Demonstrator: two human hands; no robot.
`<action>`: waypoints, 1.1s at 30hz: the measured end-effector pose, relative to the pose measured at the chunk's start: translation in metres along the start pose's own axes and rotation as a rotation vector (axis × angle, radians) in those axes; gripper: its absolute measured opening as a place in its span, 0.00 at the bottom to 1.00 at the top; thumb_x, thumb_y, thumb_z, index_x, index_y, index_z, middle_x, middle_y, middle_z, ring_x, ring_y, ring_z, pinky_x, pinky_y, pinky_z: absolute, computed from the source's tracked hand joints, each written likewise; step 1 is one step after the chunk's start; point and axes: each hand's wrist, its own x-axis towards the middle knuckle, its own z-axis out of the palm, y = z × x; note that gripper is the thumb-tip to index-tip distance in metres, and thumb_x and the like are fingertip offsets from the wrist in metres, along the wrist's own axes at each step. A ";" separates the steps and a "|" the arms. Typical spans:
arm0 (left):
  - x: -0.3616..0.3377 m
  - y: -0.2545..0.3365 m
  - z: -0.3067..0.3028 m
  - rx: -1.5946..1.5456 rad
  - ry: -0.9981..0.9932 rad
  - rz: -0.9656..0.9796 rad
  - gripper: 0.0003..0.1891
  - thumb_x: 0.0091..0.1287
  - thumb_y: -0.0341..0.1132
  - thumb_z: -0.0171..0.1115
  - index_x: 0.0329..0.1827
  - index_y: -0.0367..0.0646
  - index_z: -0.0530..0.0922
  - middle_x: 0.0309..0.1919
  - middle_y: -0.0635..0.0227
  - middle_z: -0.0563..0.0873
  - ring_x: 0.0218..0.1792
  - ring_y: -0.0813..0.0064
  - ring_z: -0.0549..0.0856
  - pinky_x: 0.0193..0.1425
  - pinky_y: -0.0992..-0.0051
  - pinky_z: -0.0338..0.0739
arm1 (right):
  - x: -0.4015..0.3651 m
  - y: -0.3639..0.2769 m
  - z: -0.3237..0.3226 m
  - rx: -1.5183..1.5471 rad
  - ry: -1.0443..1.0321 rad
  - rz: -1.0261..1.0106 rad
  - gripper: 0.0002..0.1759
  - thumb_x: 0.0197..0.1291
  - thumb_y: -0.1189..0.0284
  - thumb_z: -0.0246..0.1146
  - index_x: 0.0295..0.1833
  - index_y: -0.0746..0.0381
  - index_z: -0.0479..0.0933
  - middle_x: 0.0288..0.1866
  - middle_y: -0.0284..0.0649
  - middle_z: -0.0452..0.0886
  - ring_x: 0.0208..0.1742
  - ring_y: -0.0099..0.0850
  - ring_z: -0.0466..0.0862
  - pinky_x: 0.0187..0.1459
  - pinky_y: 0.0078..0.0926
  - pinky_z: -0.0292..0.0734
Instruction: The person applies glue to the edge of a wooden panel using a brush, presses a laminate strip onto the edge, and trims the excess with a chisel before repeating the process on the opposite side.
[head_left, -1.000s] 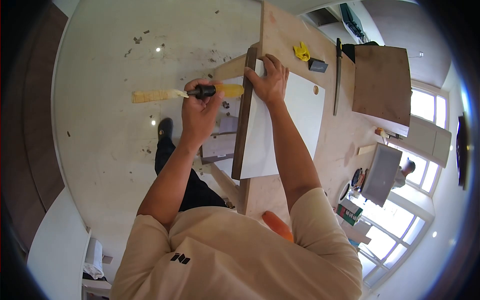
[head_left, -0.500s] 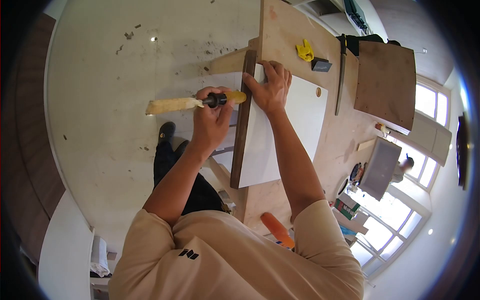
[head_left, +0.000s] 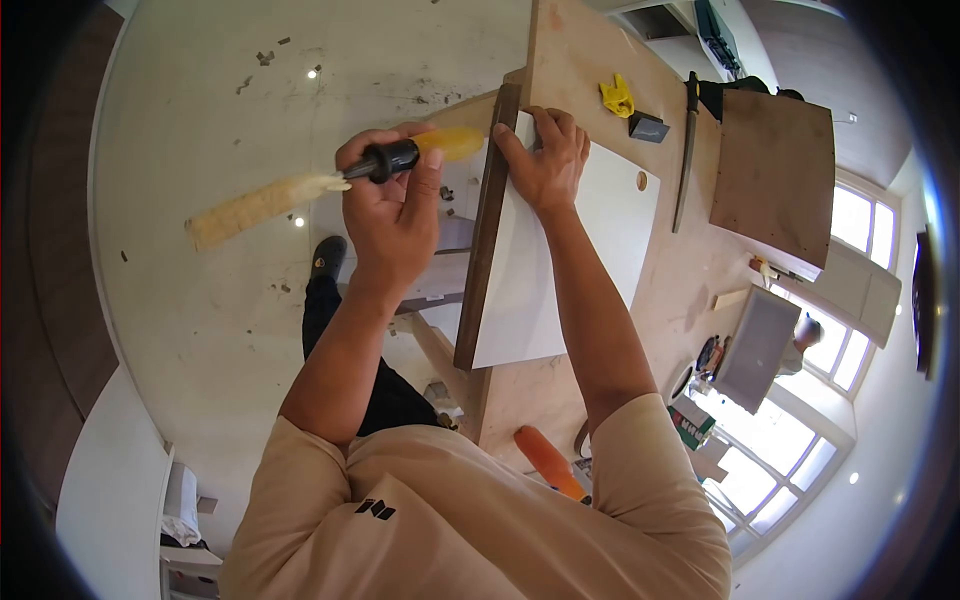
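My left hand is closed around a tool with a yellow handle and black collar, held left of the panel's dark edge. A long pale tan strip extends from the tool's other end; how it is joined is unclear. The yellow handle is blurred and points toward the dark brown edge of a white panel. My right hand grips the panel's upper end, its thumb at the dark edge and its fingers bent over the top. The panel lies on a wooden worktop.
On the worktop are a yellow cloth or glove, a small dark block and a long saw-like tool. Beyond stands a brown box-shaped cabinet. An orange object is near my body. Another person is far right.
My left hand has moved up and left with the tool, away from the panel's dark edge, and the tool has tilted. My right hand stays on the panel. The view has shifted slightly.
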 end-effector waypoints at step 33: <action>-0.018 -0.043 -0.005 0.118 -0.111 -0.218 0.18 0.74 0.29 0.62 0.59 0.39 0.64 0.54 0.57 0.82 0.54 0.76 0.82 0.62 0.74 0.77 | -0.002 0.008 0.004 0.035 0.047 -0.074 0.27 0.56 0.51 0.68 0.56 0.57 0.83 0.56 0.43 0.78 0.62 0.44 0.72 0.75 0.45 0.52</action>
